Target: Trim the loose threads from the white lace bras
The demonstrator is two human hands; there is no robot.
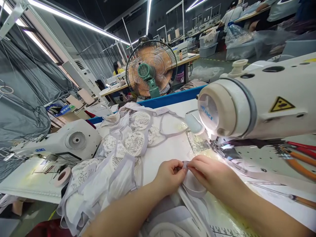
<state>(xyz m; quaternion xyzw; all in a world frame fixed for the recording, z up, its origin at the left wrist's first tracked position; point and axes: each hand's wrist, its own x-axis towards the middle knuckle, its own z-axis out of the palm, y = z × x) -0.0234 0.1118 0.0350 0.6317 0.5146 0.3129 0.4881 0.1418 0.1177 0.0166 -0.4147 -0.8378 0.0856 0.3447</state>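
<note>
The left hand [171, 174] and the right hand [208, 171] met close together above the white desk [170, 149], each with thumb and fingertips clamped on the pale lavender edging [185, 164] of a white bra piece [196, 182]. The bra piece hung at six o'clock from the fingertips, mostly below the right hand, with more of the pale cloth [174, 215] bunched beneath the wrists. At ten o'clock from the hands spread a heap of white lace bras [134, 142] edged in the same lavender, its near part sloping down beside the left forearm. A roll of pale tape [62, 177] stood at nine o'clock, just beyond the heap, next to a white JUKI sewing machine [76, 141]. A second JUKI machine [261, 98] — larger in view, with a yellow warning triangle [281, 104] on its arm — reached in from two o'clock, its lamp lighting the desk near the right hand. Orange-handled [300, 169] and red-handled tools [301, 145] lay at three o'clock, and a slim tool with a brownish-orange handle [306, 201] pointed inward from nearer four. Ruler marks [229, 230] showed at five o'clock. Past the desk's blue edge [172, 97], at eleven o'clock, stood a big caged fan [150, 82].
</note>
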